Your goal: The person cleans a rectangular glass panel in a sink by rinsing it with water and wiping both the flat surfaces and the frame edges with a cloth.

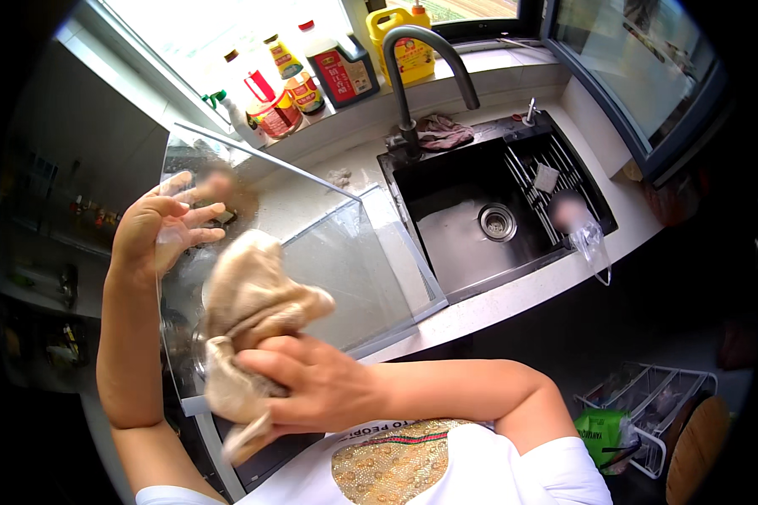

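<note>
So your right hand (316,383) has its fingers closed tight around a beige cloth (257,286), which is bunched up and kinda blurry in front of that framed glass pane (345,261). Honestly can't tell if the cloth is actually touching the glass. Your left hand (164,227) is up at the pane's left edge with its fingers spread wide, though I can't tell how hard they're pressing on it. The pane sits at a slant over the white table (497,299), just left of your black sink (459,248). There's a tall grey faucet (400,84) behind the basin, with a crumpled pink rag (446,133) next to its base. You've also got a yellow jug (408,55) and a dark bottle (343,71) with a red label on the windowsill, plus a green bag (602,433) by a white wire basket (651,461) down at lower right
</note>
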`<control>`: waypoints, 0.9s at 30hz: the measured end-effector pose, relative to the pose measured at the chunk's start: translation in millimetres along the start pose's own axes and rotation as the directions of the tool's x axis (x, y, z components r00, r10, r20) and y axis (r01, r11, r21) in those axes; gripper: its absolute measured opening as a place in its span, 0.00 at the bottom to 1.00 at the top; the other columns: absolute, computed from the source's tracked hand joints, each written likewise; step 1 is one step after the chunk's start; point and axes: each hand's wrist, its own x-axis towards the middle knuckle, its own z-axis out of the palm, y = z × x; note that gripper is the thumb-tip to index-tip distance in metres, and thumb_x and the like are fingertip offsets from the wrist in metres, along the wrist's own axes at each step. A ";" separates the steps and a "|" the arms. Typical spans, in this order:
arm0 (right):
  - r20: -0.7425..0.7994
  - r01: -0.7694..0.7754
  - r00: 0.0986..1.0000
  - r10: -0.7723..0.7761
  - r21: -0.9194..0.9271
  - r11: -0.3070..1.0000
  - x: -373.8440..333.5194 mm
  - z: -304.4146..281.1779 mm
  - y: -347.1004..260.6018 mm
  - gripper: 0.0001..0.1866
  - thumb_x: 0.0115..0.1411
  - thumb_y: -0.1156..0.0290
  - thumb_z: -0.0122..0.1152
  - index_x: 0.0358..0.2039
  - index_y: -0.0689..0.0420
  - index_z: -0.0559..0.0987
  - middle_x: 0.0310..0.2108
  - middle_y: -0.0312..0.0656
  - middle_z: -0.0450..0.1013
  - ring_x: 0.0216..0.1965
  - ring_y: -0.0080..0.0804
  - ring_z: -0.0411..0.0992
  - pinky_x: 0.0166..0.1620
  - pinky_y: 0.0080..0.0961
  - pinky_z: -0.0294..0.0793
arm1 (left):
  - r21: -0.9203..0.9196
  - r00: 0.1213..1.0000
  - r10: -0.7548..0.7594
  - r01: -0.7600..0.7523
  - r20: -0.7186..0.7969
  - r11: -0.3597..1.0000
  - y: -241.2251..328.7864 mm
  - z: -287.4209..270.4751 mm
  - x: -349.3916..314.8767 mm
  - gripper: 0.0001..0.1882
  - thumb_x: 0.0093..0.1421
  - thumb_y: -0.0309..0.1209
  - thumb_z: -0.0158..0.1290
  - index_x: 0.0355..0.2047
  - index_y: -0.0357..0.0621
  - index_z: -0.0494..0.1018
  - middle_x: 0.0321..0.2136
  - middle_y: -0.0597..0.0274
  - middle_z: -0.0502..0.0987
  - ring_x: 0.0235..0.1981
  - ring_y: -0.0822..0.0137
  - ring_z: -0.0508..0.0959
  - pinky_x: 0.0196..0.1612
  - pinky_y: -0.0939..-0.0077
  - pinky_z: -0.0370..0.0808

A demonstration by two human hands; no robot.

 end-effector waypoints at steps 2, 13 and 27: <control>-0.147 0.030 0.986 -0.072 -0.270 0.962 7.4 19.4 -3.9 0.17 0.49 0.65 0.60 0.41 0.51 0.78 0.42 0.45 0.64 0.40 0.36 0.66 0.38 0.28 0.70 | -0.031 1.000 -0.018 0.017 -0.019 0.999 -0.1 11.4 -2.3 0.34 0.50 0.15 0.38 0.61 0.31 0.49 0.55 0.34 0.62 0.47 0.44 0.74 0.50 0.55 0.75; 0.048 -0.255 0.909 0.414 -0.721 0.645 -231.3 -21.0 60.2 0.13 0.51 0.69 0.57 0.38 0.56 0.77 0.40 0.44 0.65 0.39 0.36 0.68 0.38 0.29 0.71 | -0.031 0.999 -0.013 0.012 -0.033 0.999 -5.6 -1.6 -4.9 0.37 0.49 0.14 0.40 0.61 0.31 0.45 0.56 0.35 0.57 0.49 0.37 0.70 0.41 0.40 0.77; 0.043 -0.344 0.764 0.644 -0.817 0.463 -258.4 -69.5 66.4 0.09 0.47 0.74 0.56 0.32 0.56 0.77 0.27 0.40 0.66 0.31 0.38 0.68 0.32 0.31 0.70 | -0.039 1.000 -0.023 0.023 0.004 0.999 -12.2 -31.7 -2.8 0.38 0.48 0.14 0.41 0.62 0.32 0.47 0.58 0.34 0.57 0.54 0.36 0.66 0.47 0.38 0.72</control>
